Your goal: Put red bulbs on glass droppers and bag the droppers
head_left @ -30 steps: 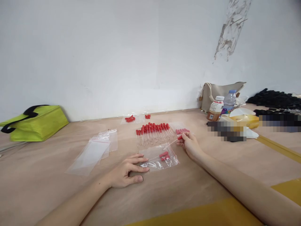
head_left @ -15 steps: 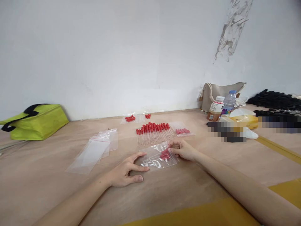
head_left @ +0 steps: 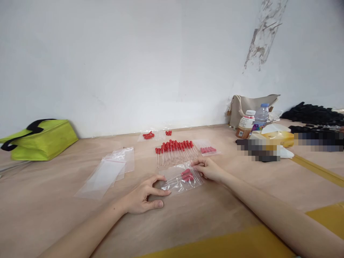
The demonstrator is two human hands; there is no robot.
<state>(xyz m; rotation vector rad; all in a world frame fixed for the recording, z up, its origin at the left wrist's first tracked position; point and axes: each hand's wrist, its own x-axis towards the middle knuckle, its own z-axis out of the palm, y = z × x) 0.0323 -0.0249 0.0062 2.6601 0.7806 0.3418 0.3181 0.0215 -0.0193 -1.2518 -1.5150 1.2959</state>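
Left hand [head_left: 146, 195] spread wide on the clear plastic zip bag [head_left: 174, 186], right hand [head_left: 211, 170] pinching its zip end, so I'd hold it flat around those red-bulbed clear droppers [head_left: 187, 177].

See droppers [head_left: 174, 146] at twelve o'clock of the middle bag [head_left: 174, 185], flat bags [head_left: 103, 177] at nine. See bottles [head_left: 245, 125] at two.

Dropper bulbs [head_left: 171, 144] red; zip bag [head_left: 174, 184] clear; boxy bag [head_left: 48, 143] lime green, handle [head_left: 35, 125] black; tabletop [head_left: 188, 215] brown.
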